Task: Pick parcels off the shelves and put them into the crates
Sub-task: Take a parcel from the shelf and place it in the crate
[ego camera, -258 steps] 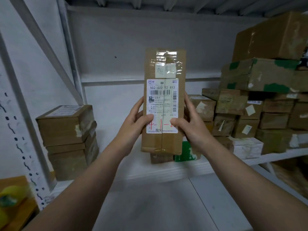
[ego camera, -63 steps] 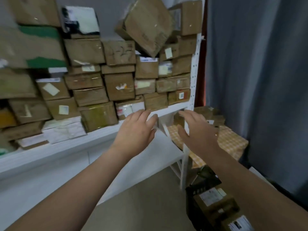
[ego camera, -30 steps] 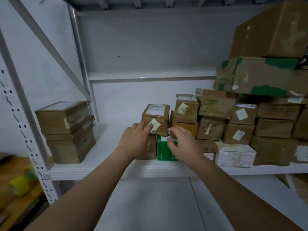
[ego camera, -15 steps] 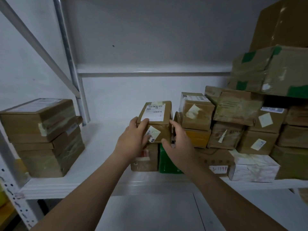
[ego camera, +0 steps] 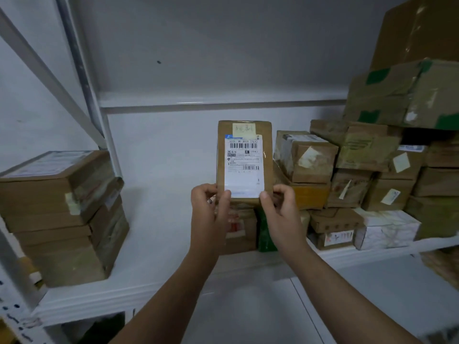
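A small brown cardboard parcel (ego camera: 244, 155) with a white barcode label and a yellow note stands upright in front of me, label facing the camera. My left hand (ego camera: 211, 207) grips its lower left corner and my right hand (ego camera: 280, 207) its lower right corner. The parcel is lifted clear of the boxes below it, above the white shelf (ego camera: 159, 244). No crate is in view.
A stack of flat brown boxes (ego camera: 62, 214) sits at the shelf's left end. Many brown parcels (ego camera: 360, 170) are piled on the right, with a green box (ego camera: 265, 234) and a brown box (ego camera: 239, 232) under my hands. A slanted metal brace (ego camera: 49, 73) crosses the upper left.
Both hands have lifted the small parcel off the pile and tilted it upright, so its label now faces me. The view has moved closer to the shelf.
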